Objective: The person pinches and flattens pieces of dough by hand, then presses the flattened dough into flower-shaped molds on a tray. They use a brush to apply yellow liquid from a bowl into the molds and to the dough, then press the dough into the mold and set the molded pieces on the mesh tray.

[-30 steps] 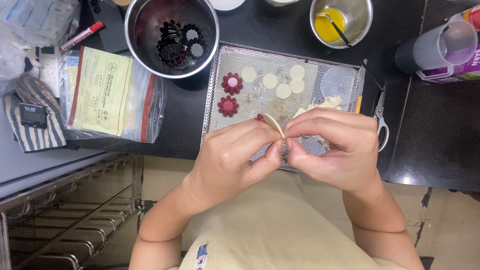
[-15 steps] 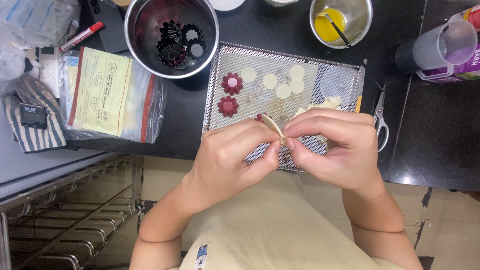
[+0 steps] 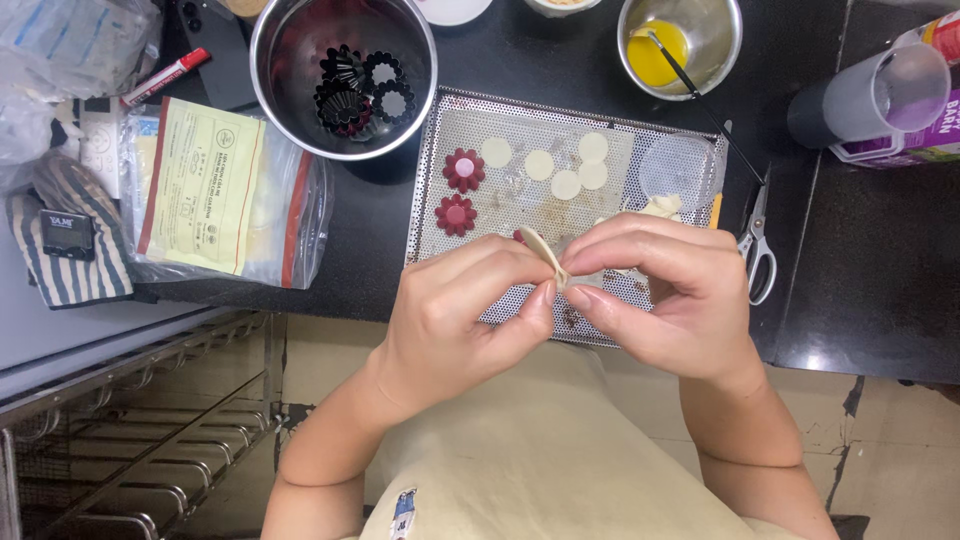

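Little has changed: both hands stay mid-frame, left hand (image 3: 465, 315) and right hand (image 3: 665, 295) still pinching the pale dough round (image 3: 545, 255) (folded, edge upward) over the perforated tray (image 3: 500, 120).

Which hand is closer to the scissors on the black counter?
Right. The right hand is just beside the scissors, slightly left of them. The left hand is farther left, beyond the dough piece both hands pinch.

Bright, even light from overhead; soft shadows under the hands (image 3: 590, 300). Glare spots on the steel bowl (image 3: 343, 75) rim and plastic bag (image 3: 220, 190). Focus sharp at centre, slight softness and bending toward edges
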`<state>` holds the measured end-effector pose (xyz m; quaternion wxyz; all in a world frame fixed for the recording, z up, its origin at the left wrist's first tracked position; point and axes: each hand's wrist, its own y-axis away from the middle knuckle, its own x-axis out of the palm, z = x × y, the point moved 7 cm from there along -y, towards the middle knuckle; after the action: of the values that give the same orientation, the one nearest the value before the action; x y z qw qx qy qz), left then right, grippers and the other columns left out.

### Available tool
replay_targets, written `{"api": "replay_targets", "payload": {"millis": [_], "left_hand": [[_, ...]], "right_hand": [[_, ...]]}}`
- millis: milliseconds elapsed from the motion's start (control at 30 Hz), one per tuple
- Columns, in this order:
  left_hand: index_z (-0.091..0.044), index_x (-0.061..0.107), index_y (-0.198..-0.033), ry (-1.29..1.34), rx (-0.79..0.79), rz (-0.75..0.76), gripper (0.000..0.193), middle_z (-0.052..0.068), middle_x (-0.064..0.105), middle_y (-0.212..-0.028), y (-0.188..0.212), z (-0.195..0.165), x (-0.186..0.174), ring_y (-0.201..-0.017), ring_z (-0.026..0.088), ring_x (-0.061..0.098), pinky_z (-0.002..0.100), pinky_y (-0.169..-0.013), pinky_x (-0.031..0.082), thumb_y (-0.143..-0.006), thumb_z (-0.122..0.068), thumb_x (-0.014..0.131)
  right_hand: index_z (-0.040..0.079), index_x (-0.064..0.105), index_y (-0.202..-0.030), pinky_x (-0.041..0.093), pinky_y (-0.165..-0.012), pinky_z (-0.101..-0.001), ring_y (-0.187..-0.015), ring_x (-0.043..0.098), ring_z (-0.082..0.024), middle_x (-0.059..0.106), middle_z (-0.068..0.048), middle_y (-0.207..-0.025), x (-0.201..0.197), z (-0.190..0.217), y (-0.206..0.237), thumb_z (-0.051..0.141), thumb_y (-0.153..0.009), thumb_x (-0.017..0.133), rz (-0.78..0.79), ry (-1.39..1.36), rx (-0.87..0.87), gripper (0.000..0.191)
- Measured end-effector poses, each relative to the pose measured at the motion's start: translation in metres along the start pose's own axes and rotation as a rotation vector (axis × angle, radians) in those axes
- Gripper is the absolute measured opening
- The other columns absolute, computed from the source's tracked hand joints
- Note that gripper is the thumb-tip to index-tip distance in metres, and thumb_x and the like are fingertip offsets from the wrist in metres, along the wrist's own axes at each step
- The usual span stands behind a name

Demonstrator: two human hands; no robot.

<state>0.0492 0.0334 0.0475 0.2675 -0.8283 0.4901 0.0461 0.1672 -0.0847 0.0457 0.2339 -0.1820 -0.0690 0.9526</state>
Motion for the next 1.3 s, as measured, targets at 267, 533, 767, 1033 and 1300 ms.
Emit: {"api": "replay_targets", "payload": {"millis": [267, 533, 767, 1033, 1300], "left_hand": [[-0.005, 0.068, -0.099, -0.034, -0.007, -0.024, 0.008, 0.008, 0.070, -0.093, -0.001, 0.004, 0.004, -0.081, 0.022, 0.072, 0.029, -0.068, 0.057, -0.092, -0.007, 0.073], [-0.001, 0.066, -0.097, 0.127, -0.062, 0.054, 0.008, 0.009, 0.070, -0.094, -0.003, 0.019, 0.012, -0.083, 0.019, 0.074, 0.029, -0.073, 0.059, -0.098, -0.007, 0.071], [-0.002, 0.067, -0.101, 0.019, 0.032, 0.030, 0.008, 0.009, 0.070, -0.098, -0.002, 0.019, 0.018, -0.087, 0.022, 0.072, 0.032, -0.075, 0.057, -0.098, -0.008, 0.071], [-0.001, 0.064, -0.094, 0.246, -0.134, 0.108, 0.009, 0.008, 0.070, -0.096, -0.004, 0.069, 0.043, -0.081, 0.014, 0.073, 0.027, -0.075, 0.062, -0.097, -0.008, 0.067], [0.001, 0.063, -0.088, 0.263, -0.221, 0.056, 0.011, 0.009, 0.071, -0.106, -0.017, 0.171, 0.080, -0.096, 0.015, 0.073, 0.028, -0.081, 0.066, -0.095, -0.008, 0.065]], "right_hand": [[-0.004, 0.070, -0.099, 0.060, -0.082, -0.0283, -0.091, 0.072, -0.019, 0.073, -0.012, -0.100, 0.001, -0.010, 0.003, -0.005, -0.089, 0.072, -0.059, 0.007, 0.088, 0.011], [-0.003, 0.064, -0.098, 0.057, -0.082, -0.0261, -0.091, 0.068, -0.015, 0.068, -0.009, -0.100, 0.005, -0.012, 0.006, -0.001, -0.092, 0.069, -0.025, 0.127, 0.019, 0.007], [-0.005, 0.067, -0.107, 0.057, -0.085, -0.0275, -0.097, 0.067, -0.017, 0.067, -0.012, -0.105, 0.001, -0.021, 0.014, 0.001, -0.087, 0.079, -0.138, -0.028, -0.034, 0.025], [-0.003, 0.063, -0.108, 0.052, -0.083, -0.0240, -0.090, 0.063, -0.010, 0.070, -0.009, -0.105, -0.013, -0.092, 0.036, 0.004, -0.106, 0.068, -0.345, -0.260, 0.229, 0.009], [-0.001, 0.060, -0.106, 0.064, -0.085, -0.0329, -0.091, 0.074, -0.018, 0.072, -0.012, -0.102, -0.036, -0.178, 0.053, 0.012, -0.105, 0.061, -0.574, -0.518, 0.358, 0.013]]}}
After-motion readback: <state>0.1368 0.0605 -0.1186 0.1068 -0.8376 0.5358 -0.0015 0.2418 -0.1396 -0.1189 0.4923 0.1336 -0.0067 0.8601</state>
